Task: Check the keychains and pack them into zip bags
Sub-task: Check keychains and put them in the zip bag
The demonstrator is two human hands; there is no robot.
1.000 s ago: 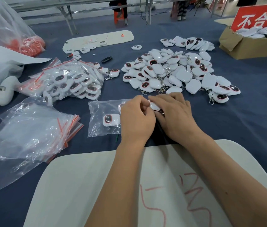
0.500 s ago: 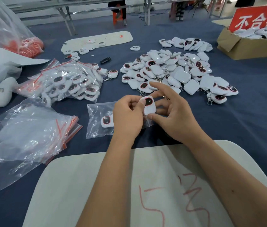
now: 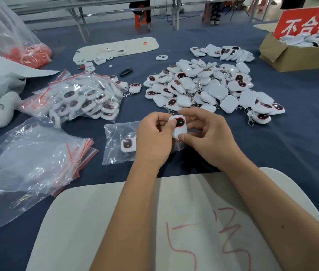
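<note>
1. Nearest, the left hand (image 3: 154, 137) and right hand (image 3: 209, 137) are together, both pinching one keychain (image 3: 178, 126) by its edges, screen up.
2. Small, rigid and glossy, it likely slips; gripping its side edges seems safest.
3. Just left, a limp zip bag (image 3: 115, 147) on the table holds one keychain already.
4. Farther off lies the loose pile (image 3: 209, 87); filled bags (image 3: 80, 98) lie far left.

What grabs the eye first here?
Centre frame, the left hand and right hand together pinch one white keychain, dark face up. Behind them lies a loose keychain pile; a zip bag holding one keychain lies under the left hand.
</note>
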